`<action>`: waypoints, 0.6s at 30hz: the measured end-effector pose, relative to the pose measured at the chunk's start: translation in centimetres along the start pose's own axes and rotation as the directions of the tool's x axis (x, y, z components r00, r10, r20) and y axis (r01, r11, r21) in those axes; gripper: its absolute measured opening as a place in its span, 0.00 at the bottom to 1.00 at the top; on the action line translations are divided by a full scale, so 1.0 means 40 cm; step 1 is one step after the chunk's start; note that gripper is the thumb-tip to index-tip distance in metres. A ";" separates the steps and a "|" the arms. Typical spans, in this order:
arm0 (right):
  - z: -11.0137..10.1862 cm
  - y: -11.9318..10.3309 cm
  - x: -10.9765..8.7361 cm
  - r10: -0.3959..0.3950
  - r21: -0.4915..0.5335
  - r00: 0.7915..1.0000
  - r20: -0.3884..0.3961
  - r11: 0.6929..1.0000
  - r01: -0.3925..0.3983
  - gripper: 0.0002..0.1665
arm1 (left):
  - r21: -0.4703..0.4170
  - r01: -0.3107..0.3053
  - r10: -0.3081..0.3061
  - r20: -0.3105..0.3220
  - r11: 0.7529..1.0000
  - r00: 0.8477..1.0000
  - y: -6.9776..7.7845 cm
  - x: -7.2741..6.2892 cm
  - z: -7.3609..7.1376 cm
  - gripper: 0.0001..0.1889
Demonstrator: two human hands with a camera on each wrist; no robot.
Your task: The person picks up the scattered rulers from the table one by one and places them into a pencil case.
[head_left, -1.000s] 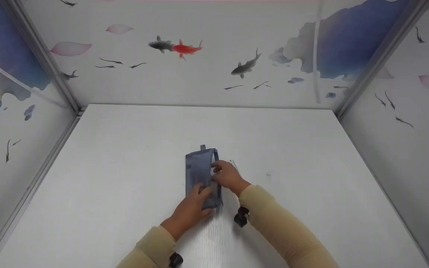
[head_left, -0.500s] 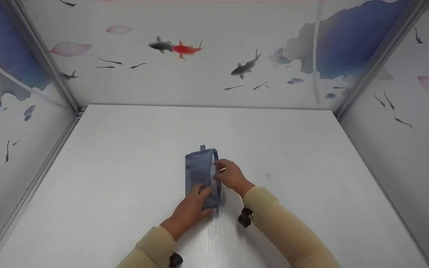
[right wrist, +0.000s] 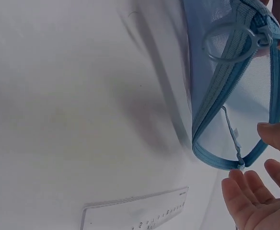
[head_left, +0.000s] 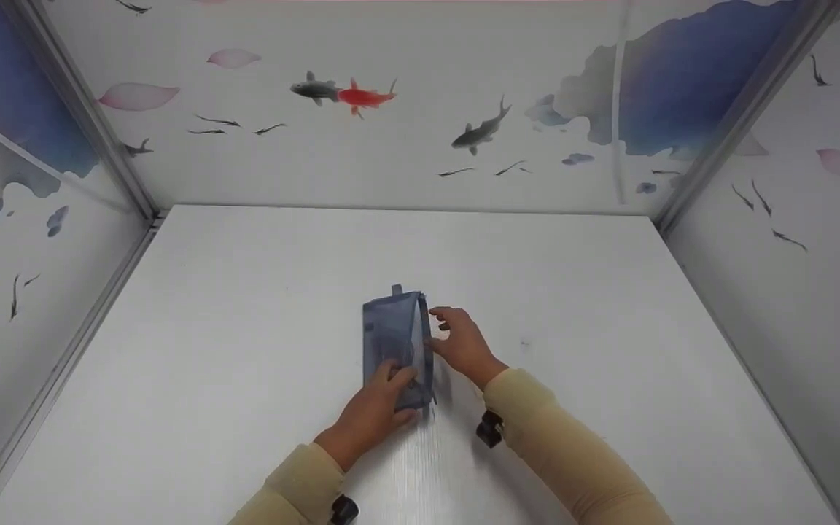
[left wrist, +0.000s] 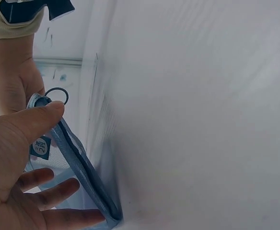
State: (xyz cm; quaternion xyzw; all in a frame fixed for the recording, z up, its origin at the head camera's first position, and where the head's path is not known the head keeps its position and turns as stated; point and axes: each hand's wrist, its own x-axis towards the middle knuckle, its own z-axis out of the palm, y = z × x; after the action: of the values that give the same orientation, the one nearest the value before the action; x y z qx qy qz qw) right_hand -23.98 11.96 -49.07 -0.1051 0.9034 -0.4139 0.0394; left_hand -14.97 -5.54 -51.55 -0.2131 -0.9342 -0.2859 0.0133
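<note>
A blue mesh zipper pouch [head_left: 389, 332] stands on the white table, its unzipped mouth facing right. My left hand [head_left: 376, 408] holds the pouch's near end. In the left wrist view its thumb [left wrist: 46, 115] lies over the zipper's end, and the other fingers spread along the side. A round pull ring [right wrist: 228, 43] hangs from the zipper by that hand. At the mouth's right edge is my right hand [head_left: 460, 343], fingers loosely bent and apart. Its thumb [right wrist: 276, 136] meets the zipper edge in the right wrist view. Mesh and a thin inner seam show through the opening.
A clear ruler [right wrist: 140, 211] lies on the table close to the pouch, seen in the right wrist view. The white tabletop [head_left: 245, 292] is bounded by printed walls at the back [head_left: 405, 160], left and right.
My right hand has drawn back to the right, its fingers coming away from the pouch's mouth and spreading. The left hand and the pouch stay where they were.
</note>
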 end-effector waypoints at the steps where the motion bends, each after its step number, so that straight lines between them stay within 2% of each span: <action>1: 0.000 0.002 0.000 0.001 -0.015 1.000 -0.003 1.000 -0.001 0.30 | -0.001 0.000 0.000 0.000 1.000 1.000 0.000 0.000 0.000 0.32; 8: -0.008 0.018 -0.006 -0.034 -0.147 0.999 -0.014 0.989 0.031 0.33 | 0.007 -0.009 0.009 -0.003 1.000 1.000 -0.002 -0.001 0.001 0.31; 18: -0.026 0.052 -0.015 -0.051 -0.266 0.999 0.008 0.963 0.051 0.37 | 0.008 -0.025 0.025 -0.006 1.000 1.000 -0.005 0.000 0.001 0.31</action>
State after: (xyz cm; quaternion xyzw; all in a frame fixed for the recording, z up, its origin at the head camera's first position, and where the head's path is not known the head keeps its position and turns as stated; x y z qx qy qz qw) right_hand -23.87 14.18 -49.98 -0.1327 0.9478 -0.2897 0.0147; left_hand -15.04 -5.69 -51.70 -0.2241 -0.9325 -0.2824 0.0206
